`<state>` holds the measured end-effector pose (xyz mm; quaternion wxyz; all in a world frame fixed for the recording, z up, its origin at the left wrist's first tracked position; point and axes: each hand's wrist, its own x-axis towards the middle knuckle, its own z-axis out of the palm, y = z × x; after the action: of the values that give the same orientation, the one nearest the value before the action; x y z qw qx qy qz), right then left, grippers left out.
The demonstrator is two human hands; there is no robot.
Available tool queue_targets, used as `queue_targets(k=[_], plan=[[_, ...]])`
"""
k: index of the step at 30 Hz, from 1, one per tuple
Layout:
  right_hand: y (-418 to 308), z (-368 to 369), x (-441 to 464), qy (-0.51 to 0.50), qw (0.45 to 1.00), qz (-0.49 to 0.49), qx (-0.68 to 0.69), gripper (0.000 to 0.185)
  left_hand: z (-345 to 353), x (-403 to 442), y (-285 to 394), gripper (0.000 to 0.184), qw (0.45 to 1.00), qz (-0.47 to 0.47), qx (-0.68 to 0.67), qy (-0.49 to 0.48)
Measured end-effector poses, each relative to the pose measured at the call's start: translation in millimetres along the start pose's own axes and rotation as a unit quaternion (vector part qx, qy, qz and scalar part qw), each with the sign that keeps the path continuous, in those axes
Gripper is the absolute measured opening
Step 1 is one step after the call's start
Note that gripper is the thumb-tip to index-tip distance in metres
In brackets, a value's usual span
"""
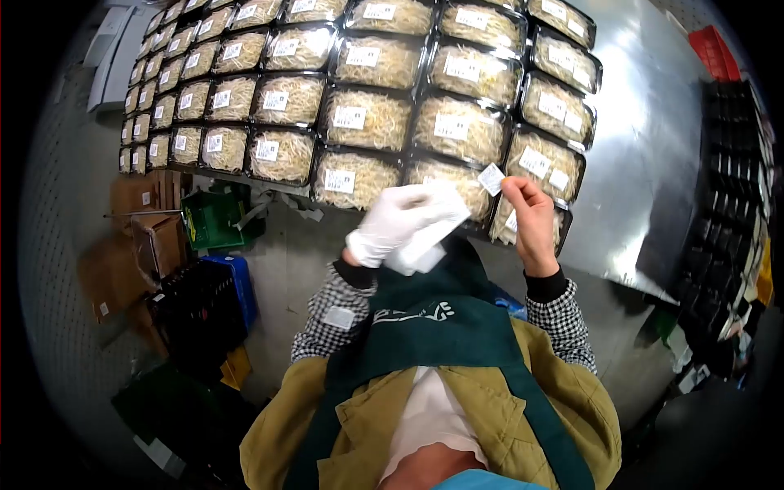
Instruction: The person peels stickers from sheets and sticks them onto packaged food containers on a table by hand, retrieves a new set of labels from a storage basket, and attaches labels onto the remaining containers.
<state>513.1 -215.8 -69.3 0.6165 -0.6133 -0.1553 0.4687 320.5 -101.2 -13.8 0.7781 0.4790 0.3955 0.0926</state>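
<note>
My left hand [390,224], in a white glove, is closed around a white strip of labels [420,251] that hangs in front of the apron. Bare and to the right, my right hand [535,227] pinches a small white label [491,179] between thumb and fingertips. The label is held over the near edge of the packs. Below it lies a film-wrapped black tray of bean sprouts [465,189], partly hidden by my left hand. Beside my right hand, another bean sprout pack [547,157] carries two white labels. Many similar packs have one larger printed label.
Rows of sprout packs [359,118] cover much of the metal table [633,155]. Black trays [727,196] are stacked at the right, with a red container [714,53] behind them. Cardboard boxes [151,237], a green crate [214,219] and a blue crate [238,286] stand at the left.
</note>
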Motion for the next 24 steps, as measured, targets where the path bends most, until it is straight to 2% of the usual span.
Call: queue_targets(k=[2, 3, 4, 5, 6, 8, 9, 10, 12, 13, 14, 15, 16, 17, 18, 20, 21, 24], plan=[[44.3, -10.5, -19.8, 0.036, 0.997, -0.022, -0.064, 0.011, -46.0, -46.6, -16.1, 0.013, 0.998, -0.001, 0.057, 0.03], [67.7, -11.2, -27.5, 0.057, 0.973, -0.072, -0.211, 0.012, -62.1, -69.3, -20.6, 0.008, 0.998, 0.056, 0.002, 0.036], [86.9, -8.5, -31.6, 0.077, 0.925, -0.121, -0.35, 0.014, -83.0, -95.0, -18.4, 0.012, 0.997, 0.072, 0.003, 0.033], [102.4, 0.5, -30.9, 0.113, 0.883, -0.199, -0.41, 0.018, -102.3, -116.6, -27.2, 0.012, 0.995, 0.086, -0.031, 0.051], [111.3, 9.7, -29.2, 0.15, 0.835, -0.232, -0.476, 0.023, -117.4, -128.2, -34.2, 0.017, 0.985, 0.168, -0.032, 0.01], [122.3, 23.6, -17.4, 0.197, 0.751, -0.297, -0.556, 0.029, -132.7, -143.1, -49.2, 0.026, 0.984, 0.17, -0.06, 0.011], [125.2, 24.4, -15.4, 0.203, 0.72, -0.29, -0.597, 0.033, -121.4, -147.4, -44.7, 0.032, 0.985, 0.154, -0.059, 0.05], [127.6, 23.9, -15.7, 0.203, 0.706, -0.3, -0.609, 0.032, -118.7, -148.2, -41.6, 0.033, 0.99, 0.134, -0.05, 0.011], [130.6, 18.8, -16.7, 0.225, 0.715, -0.282, -0.598, 0.035, -113.4, -141.1, -58.9, 0.029, 0.989, 0.146, -0.028, 0.0], [129.9, 12.9, -22.1, 0.234, 0.752, -0.274, -0.553, 0.04, -108.3, -133.8, -53.4, 0.025, 0.981, 0.17, 0.058, -0.067], [130.4, 10.2, -26.0, 0.266, 0.757, -0.283, -0.525, 0.031, -92.7, -131.9, -51.1, 0.02, 0.995, 0.088, 0.01, -0.043], [116.2, 20.6, -42.1, 0.215, 0.859, -0.187, -0.425, 0.026, -78.9, -126.3, -51.6, 0.019, 0.997, 0.069, -0.009, -0.029], [93.3, 39.6, -63.4, 0.156, 0.934, -0.088, -0.31, 0.022, -66.6, -115.8, -60.0, 0.018, 0.993, 0.113, 0.014, -0.01], [73.9, 57.3, -82.8, 0.039, 0.974, -0.059, -0.215, 0.02, -57.6, -103.4, -70.3, 0.017, 0.989, 0.14, 0.056, 0.009], [59.7, 73.9, -102.5, -0.078, 0.99, -0.028, -0.113, 0.019, -50.5, -94.4, -79.0, 0.016, 0.981, 0.165, 0.098, 0.027], [47.1, 98.5, -128.3, -0.083, 0.994, 0.059, 0.032, 0.017, -40.0, -84.5, -82.6, 0.018, 0.973, 0.173, 0.14, 0.065], [41.3, 104.4, -131.5, -0.057, 0.996, 0.038, 0.047, 0.012, -36.7, -80.3, -83.5, 0.018, 0.975, 0.152, 0.139, 0.082], [42.5, 82.7, -108.5, -0.048, 0.998, 0.032, -0.002, 0.013, -33.3, -72.7, -75.5, 0.015, 0.935, 0.238, 0.26, 0.047]])
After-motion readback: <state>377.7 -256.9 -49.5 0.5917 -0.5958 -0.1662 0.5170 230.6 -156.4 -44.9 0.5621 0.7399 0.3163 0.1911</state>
